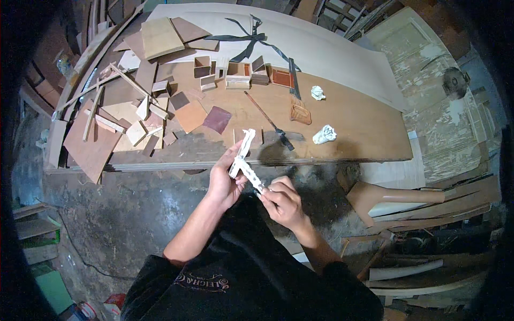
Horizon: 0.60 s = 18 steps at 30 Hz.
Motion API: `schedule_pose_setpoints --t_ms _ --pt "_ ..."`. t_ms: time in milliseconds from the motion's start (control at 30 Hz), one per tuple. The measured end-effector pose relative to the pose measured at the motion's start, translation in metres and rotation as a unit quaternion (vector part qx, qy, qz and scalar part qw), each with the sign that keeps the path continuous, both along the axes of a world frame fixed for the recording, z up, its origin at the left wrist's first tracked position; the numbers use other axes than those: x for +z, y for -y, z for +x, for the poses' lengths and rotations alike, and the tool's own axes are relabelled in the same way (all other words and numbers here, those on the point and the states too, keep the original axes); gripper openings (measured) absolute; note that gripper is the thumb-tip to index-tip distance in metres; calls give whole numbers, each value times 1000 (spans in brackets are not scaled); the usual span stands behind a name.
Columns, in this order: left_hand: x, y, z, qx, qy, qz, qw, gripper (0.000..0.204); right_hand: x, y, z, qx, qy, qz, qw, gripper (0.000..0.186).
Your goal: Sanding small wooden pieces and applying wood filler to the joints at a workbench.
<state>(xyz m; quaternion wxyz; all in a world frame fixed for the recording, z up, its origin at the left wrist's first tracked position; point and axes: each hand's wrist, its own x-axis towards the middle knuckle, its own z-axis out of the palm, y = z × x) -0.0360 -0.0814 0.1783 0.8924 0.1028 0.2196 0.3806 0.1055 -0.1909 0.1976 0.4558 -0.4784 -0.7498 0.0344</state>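
In front of my body, just off the table's near edge, both hands are on a narrow white strip [250,173], folded and crumpled, with dark specks. It looks like paper or thin cloth; I cannot tell which. My left hand [220,179] is closed around its upper part, where a second piece branches off, and one end sticks up past the fingers. Lower down and to the right, my right hand [284,203] pinches the other end between thumb and fingers. On the table lie a crumpled white wad [324,135] and a smaller white wad [317,93].
The wooden table [353,128] holds a thin rusty rod with a dark handle [267,119], small open boxes [238,75], a dark strap [249,38], an amber-brown piece [300,112] and sandpaper-like squares [217,119]. Wood offcuts [136,132] crowd the left. Curved boards [428,208] stand at right.
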Motion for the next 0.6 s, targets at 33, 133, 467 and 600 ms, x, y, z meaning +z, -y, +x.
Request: schedule_pose_setpoints --t_ms 33,133,467,600 --pt "0 0 0 -3 -6 5 1000 34 0 1 0 0 0 0 1000 29" --pt "-5 -2 0 -10 2 13 1000 32 6 2 0 2 17 14 1000 29" --pt "9 -1 -4 -40 40 38 998 32 18 -23 24 -97 -57 100 989 23" --pt "23 2 -4 -54 -57 99 992 41 6 -34 46 -128 -221 23 967 13"
